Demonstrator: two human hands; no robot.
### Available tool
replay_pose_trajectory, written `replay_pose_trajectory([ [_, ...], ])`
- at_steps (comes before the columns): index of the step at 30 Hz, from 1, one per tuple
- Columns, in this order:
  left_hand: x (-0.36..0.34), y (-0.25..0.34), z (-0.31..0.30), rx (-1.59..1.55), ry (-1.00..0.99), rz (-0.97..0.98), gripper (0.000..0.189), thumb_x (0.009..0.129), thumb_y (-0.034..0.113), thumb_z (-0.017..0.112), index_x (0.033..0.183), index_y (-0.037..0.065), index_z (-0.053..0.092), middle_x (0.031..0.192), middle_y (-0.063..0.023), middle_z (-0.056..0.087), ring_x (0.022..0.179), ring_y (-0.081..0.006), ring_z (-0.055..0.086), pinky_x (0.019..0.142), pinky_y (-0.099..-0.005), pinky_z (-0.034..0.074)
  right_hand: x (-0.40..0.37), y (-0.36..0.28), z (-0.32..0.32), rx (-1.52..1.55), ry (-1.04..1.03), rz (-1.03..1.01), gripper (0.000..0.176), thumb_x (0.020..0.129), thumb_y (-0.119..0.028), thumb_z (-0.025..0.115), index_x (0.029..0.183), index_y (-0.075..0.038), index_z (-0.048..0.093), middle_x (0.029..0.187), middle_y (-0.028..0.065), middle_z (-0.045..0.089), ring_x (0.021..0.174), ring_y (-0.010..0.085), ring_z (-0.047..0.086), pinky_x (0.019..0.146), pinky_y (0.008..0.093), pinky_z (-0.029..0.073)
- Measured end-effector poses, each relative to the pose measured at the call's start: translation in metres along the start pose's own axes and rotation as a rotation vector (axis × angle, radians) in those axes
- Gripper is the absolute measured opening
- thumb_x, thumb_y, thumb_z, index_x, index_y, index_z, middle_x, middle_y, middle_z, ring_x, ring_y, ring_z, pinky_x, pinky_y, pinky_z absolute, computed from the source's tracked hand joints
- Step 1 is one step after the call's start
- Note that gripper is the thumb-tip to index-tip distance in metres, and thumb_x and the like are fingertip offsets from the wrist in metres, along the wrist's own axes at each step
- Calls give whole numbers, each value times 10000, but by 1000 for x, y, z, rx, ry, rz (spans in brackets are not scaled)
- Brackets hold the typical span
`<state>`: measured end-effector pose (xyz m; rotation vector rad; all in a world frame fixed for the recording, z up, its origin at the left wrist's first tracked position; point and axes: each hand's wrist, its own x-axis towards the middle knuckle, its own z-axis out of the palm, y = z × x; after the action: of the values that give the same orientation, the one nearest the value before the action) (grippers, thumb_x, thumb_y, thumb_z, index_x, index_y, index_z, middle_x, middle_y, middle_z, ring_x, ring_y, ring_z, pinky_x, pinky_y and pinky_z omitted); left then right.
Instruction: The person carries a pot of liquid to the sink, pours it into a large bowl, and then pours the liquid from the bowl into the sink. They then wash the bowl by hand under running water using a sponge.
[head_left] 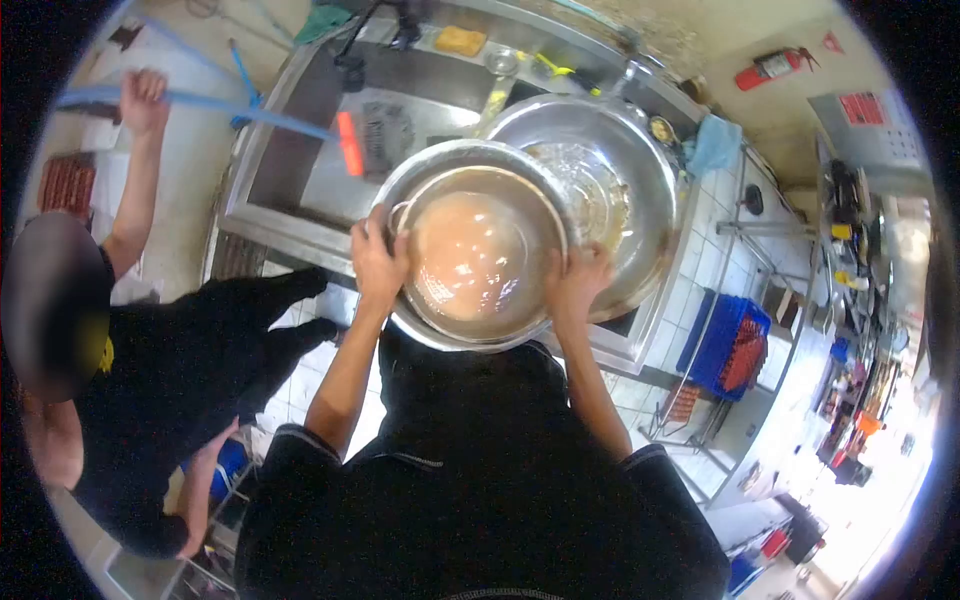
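Observation:
A round metal pot (542, 222) holding cloudy, orange-tinted liquid (465, 250) is in front of me, nested in a wider steel bowl (470, 150). My left hand (380, 262) grips the left side, fingers over the rim near a small ring handle. On the opposite side, my right hand (580, 280) is closed at the rim, slightly blurred; whether it grips the pot, the outer bowl or both is hard to tell. Just behind and to the right sits a large steel basin (655, 190), wet inside with some residue.
A steel sink (300, 185) spans the back, with a yellow sponge (460, 40) on its ledge. At left, a co-worker (150, 390) in black holds a blue pole with an orange end (349, 143) over the sink. A blue crate (715, 340) stands at right.

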<state>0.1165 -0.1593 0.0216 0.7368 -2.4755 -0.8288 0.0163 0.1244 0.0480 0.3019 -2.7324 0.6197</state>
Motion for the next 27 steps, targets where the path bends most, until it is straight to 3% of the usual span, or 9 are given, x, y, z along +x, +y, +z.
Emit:
replay_pose_trajectory([
  [1,1,-2,3,-2,18,16,591,867,208,708,1401,90,486,1200,-276,530,1110,-453,548,950,-509,459,1,-8,-10,21,74,-42,260,871,-225,719,891,28,661,1000,231,597,996,407,556,864,524,437],
  [4,0,2,2,-31,-29,-13,571,942,299,601,1409,11,442,1213,-289,531,1102,-469,544,946,-515,443,11,-22,-31,314,-205,130,159,896,-89,659,986,42,660,954,207,614,887,373,610,781,461,482],
  [7,6,2,5,29,-48,5,541,1004,319,472,1413,-31,418,1216,-313,540,1089,-487,545,941,-527,431,20,-25,-49,329,-88,1,145,899,-35,635,1018,48,643,944,191,627,806,345,632,710,405,499],
  [10,5,-5,9,134,-83,-29,501,1020,270,449,1420,-29,414,1172,-312,568,1065,-486,556,914,-539,434,19,-1,-60,392,-42,-23,136,893,-12,647,1009,60,651,979,195,638,831,321,640,722,384,506],
  [13,5,-10,11,145,-72,-17,489,1020,246,457,1424,-24,412,1150,-299,578,1055,-475,563,904,-530,442,28,14,-76,325,52,-67,318,873,0,632,1190,19,632,1090,215,644,952,368,658,782,424,542],
  [16,7,-7,12,160,-83,-38,482,1015,226,469,1428,-15,412,1138,-292,587,1040,-472,574,897,-534,448,40,20,-91,339,203,-108,209,865,67,673,1074,79,678,1022,191,656,896,282,657,746,345,522],
  [25,4,-8,13,142,-87,-31,493,1010,221,470,1437,-14,396,1183,-311,582,1077,-480,570,917,-537,446,58,35,-92,266,523,-256,144,880,79,658,1024,86,658,1152,204,633,950,281,650,742,319,529],
  [27,8,-12,15,151,-75,-25,495,1009,221,470,1437,-16,397,1171,-308,584,1067,-479,570,914,-539,445,45,37,-75,294,505,-134,141,884,66,655,1024,73,662,1147,187,635,910,265,638,716,315,514],
])
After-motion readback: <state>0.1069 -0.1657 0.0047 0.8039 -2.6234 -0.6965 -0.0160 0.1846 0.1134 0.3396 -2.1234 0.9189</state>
